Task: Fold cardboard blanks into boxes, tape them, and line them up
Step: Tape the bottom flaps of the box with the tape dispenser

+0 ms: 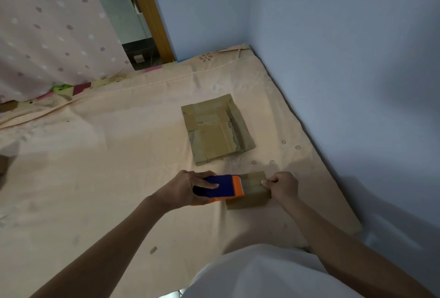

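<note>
My left hand (190, 189) grips a blue and orange tape dispenser (220, 188) whose orange end lies against a small brown cardboard box (250, 198) on the bed. A strip of clear tape runs from the dispenser across the box top. My right hand (282, 185) pinches the far end of that tape at the box's right edge. A flat stack of taped cardboard blanks (216, 130) lies further away, past both hands.
Everything rests on a peach bedsheet (107, 166) over a mattress. A blue wall (345, 71) runs along the right side and meets the bed's far corner. A dotted pink curtain (47, 35) hangs at the left, beside a wooden door frame (150, 11).
</note>
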{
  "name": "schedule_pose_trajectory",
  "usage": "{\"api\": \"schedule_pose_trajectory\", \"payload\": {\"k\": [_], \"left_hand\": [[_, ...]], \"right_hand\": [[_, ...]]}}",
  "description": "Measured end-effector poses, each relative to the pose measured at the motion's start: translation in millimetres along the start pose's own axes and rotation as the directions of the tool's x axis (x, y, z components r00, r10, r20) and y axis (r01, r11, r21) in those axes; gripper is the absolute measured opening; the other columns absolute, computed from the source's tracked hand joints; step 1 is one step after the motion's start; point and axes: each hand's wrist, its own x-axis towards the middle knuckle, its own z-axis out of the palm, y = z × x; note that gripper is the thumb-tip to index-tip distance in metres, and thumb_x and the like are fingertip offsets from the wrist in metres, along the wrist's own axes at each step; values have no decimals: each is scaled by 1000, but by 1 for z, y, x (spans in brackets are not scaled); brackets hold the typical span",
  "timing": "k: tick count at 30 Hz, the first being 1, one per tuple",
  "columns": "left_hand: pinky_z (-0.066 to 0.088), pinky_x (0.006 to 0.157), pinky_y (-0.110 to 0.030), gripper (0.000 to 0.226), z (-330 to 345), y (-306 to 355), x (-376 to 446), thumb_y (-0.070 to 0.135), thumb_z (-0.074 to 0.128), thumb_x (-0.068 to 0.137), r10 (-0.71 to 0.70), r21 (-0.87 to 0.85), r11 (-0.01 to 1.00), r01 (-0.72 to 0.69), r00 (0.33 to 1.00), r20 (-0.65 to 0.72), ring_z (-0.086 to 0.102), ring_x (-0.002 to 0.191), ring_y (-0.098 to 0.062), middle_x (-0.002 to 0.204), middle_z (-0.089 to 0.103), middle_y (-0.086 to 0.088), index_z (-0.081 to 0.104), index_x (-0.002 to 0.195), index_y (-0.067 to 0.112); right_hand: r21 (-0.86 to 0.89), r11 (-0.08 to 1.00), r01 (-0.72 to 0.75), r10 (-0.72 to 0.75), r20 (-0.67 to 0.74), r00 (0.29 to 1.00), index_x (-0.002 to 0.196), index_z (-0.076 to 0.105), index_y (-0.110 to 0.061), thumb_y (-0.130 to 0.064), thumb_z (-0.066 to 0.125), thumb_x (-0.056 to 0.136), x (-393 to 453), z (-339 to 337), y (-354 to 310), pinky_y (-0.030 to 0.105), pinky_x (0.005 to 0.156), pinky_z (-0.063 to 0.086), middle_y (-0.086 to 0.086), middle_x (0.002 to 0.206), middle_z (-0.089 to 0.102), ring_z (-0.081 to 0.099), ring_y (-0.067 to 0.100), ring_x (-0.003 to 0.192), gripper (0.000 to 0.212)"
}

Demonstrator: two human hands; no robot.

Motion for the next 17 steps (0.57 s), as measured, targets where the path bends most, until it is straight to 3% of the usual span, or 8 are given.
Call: {"api": "schedule_pose_trajectory", "payload": {"k": [8,10,11,12,14,16,17], "left_hand": [[33,83,-1,45,-1,-2,-8,33,72,89,-52,107,993,49,998,27,54,120,-8,149,48,7,62,133,30],[31,83,-1,45,-3,-1,-8,32,72,90,-54,120,992,50,998,32,54,118,-9,150,48,6,62,133,30],[30,83,-2,45,-4,0,-7,31,72,90,-50,130,991,46,998,30,54,117,-9,150,48,5,62,133,29],[29,82,-2,44,-5,2,-6,30,71,90,-39,141,989,34,999,28,54,116,-10,149,49,4,62,133,28],[31,84,-6,44,-7,7,-1,28,71,91,-23,167,986,16,999,38,54,115,-12,148,50,3,62,134,25],[34,87,-12,43,-9,10,2,28,69,91,-19,188,982,9,999,48,54,116,-13,148,50,1,62,134,25],[35,88,-13,43,-9,9,2,28,69,91,-20,195,981,9,999,51,55,117,-14,148,50,1,62,134,25]], "right_hand": [[-100,992,77,-81,-35,996,65,65,3,-18,78,86,-5,6,2,29,56,31,18,68,66,56,25,64,32],[-192,973,127,-142,-65,988,68,61,1,-11,70,90,-13,10,0,30,56,36,21,71,64,59,31,69,27],[-256,943,212,-240,-85,967,80,67,-2,-5,64,91,-19,13,0,32,64,44,20,81,67,63,35,81,12],[-320,897,305,-348,-88,933,102,70,-1,-1,59,91,-26,16,-2,36,78,50,21,99,68,64,37,97,16],[-407,764,501,-521,70,851,140,53,-2,-1,51,96,-37,24,-4,42,104,45,19,138,55,51,34,131,44],[-432,611,664,-620,261,740,150,42,-6,-12,42,104,-46,30,-5,41,113,40,11,155,40,34,28,147,47],[-445,532,721,-671,298,679,148,45,-5,-19,38,105,-46,34,-2,43,112,43,10,155,42,35,26,146,46]]}}
